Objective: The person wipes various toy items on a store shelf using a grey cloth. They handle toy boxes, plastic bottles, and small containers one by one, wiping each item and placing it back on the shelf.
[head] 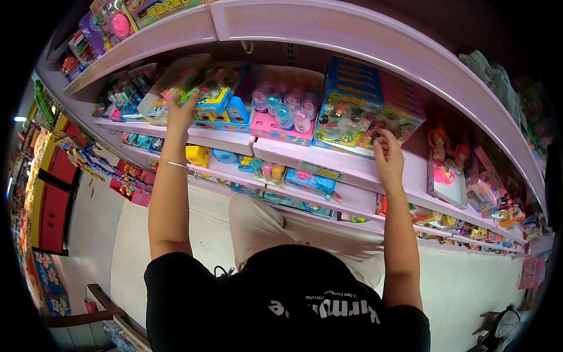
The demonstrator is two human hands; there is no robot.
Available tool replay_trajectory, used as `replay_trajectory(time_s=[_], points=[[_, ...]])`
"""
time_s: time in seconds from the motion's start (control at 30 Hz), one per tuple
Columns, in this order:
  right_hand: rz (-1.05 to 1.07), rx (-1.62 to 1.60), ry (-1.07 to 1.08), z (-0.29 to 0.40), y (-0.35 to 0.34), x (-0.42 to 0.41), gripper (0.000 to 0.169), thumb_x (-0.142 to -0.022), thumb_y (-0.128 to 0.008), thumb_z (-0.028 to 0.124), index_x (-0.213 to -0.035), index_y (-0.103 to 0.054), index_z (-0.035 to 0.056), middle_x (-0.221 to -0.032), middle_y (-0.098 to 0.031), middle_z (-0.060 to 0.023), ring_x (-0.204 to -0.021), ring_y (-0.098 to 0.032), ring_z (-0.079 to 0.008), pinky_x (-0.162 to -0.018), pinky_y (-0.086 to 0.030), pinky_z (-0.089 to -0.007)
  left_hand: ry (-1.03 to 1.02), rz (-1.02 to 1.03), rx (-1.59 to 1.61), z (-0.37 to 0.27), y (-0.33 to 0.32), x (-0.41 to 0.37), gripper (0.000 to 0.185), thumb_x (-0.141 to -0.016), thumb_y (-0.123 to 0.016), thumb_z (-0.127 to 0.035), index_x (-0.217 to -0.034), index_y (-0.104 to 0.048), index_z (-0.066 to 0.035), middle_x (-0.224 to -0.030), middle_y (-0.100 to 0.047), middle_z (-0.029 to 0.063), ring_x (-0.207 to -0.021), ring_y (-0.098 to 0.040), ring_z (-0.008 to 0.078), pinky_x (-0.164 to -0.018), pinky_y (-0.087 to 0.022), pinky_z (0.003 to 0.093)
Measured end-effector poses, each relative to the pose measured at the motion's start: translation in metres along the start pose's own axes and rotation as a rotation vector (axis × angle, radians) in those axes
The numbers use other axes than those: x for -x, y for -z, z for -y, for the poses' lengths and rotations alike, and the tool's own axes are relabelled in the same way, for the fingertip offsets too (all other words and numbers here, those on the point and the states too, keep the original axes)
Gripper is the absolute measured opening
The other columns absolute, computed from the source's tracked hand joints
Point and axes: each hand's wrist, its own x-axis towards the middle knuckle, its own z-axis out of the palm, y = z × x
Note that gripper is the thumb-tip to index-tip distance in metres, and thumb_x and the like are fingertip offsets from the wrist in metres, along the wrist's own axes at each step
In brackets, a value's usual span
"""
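My left hand reaches the shelf at the left edge of a blue-and-yellow boxed toy set, beside a clear-sided display tray. Its fingertips overlap the packaging, so whether it grips anything cannot be told. My right hand is held at the front of a stack of blue toy boxes and a pink stack. The fingers there are loosely bent, with nothing visible between them. Between my hands stands a pink display box of clear-capped bottles in pink and blue.
An upper shelf's front edge curves overhead. Lower shelves hold small toys, including a yellow toy case and a blue packaged toy. Dolls in an open tray stand to the right. A pink box hangs at left.
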Motion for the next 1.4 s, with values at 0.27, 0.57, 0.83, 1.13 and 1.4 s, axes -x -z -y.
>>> replay_trajectory(time_s=[0.27, 0.57, 0.83, 1.13, 1.4], points=[[0.003, 0.066, 0.015, 0.003, 0.001, 0.003, 0.032, -0.077, -0.057, 0.010, -0.109, -0.051, 0.0084, -0.084, -0.055, -0.0061, -0.069, -0.053, -0.0131, -0.060, -0.044, -0.0239, 0.242, 0.490, 0.939, 0.002, 0.022, 0.028, 0.028, -0.082, -0.056, -0.017, -0.105, -0.048, -0.004, -0.093, -0.057, 0.0082, -0.078, -0.056, 0.0171, -0.059, -0.049, 0.0221], [-0.094, 0.010, 0.170, 0.007, 0.005, 0.010, 0.031, -0.076, -0.058, 0.015, -0.105, -0.053, 0.0040, -0.080, -0.057, -0.0078, -0.072, -0.055, -0.0157, -0.064, -0.044, -0.0265, -0.123, 0.772, 0.473, -0.011, -0.026, 0.147, 0.043, -0.081, -0.055, -0.011, -0.119, -0.038, -0.001, -0.111, -0.049, 0.0097, -0.094, -0.052, 0.0162, -0.073, -0.045, 0.0268], [0.185, -0.138, 0.081, 0.081, 0.009, -0.001, 0.039, -0.074, -0.064, 0.029, -0.095, -0.053, -0.0008, -0.083, -0.060, -0.0122, -0.075, -0.058, -0.0196, -0.068, -0.044, -0.0302, -0.698, 0.768, -0.025, -0.031, -0.103, 0.170, 0.046, -0.080, -0.054, -0.011, -0.121, -0.037, 0.000, -0.110, -0.048, 0.0142, -0.102, -0.048, 0.0217, -0.084, -0.039, 0.0305], [0.269, 0.184, -0.013, 0.052, 0.011, -0.022, 0.040, -0.076, -0.062, 0.029, -0.097, -0.049, -0.0026, -0.078, -0.060, -0.0150, -0.070, -0.058, -0.0229, -0.065, -0.045, -0.0314, -0.898, 0.485, 0.037, -0.041, -0.145, 0.167, 0.044, -0.079, -0.050, -0.009, -0.121, -0.038, -0.002, -0.117, -0.043, 0.0194, -0.105, -0.044, 0.0355, -0.086, -0.038, 0.0378], [0.198, 0.142, -0.025, 0.044, 0.004, -0.015, 0.039, -0.076, -0.063, 0.026, -0.099, -0.048, -0.0025, -0.082, -0.060, -0.0166, -0.072, -0.059, -0.0261, -0.065, -0.045, -0.0332, -1.217, 0.400, -0.204, -0.071, -0.134, 0.150, 0.035, -0.077, -0.053, -0.008, -0.112, -0.048, -0.004, -0.097, -0.049, 0.0144, -0.088, -0.048, 0.0310, -0.075, -0.040, 0.0379]])
